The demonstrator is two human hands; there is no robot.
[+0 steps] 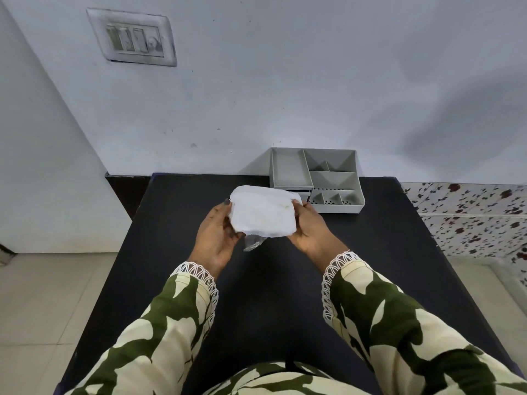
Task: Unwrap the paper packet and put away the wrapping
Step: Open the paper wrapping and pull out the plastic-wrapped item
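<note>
A white paper packet [263, 213] is held up above the black table [385, 252], between both hands. My left hand [218, 238] grips its left edge, with the thumb over the top corner. My right hand [309, 229] grips its right edge. A crumpled bit of clear plastic wrapping [253, 242] hangs from the packet's lower edge, close to my left palm. The packet's underside is hidden.
A grey plastic organiser [359, 205] with several compartments stands at the table's far edge against the white wall, just behind my right hand. A switch panel [132, 38] sits high on the wall. Tiled floor lies on both sides of the table.
</note>
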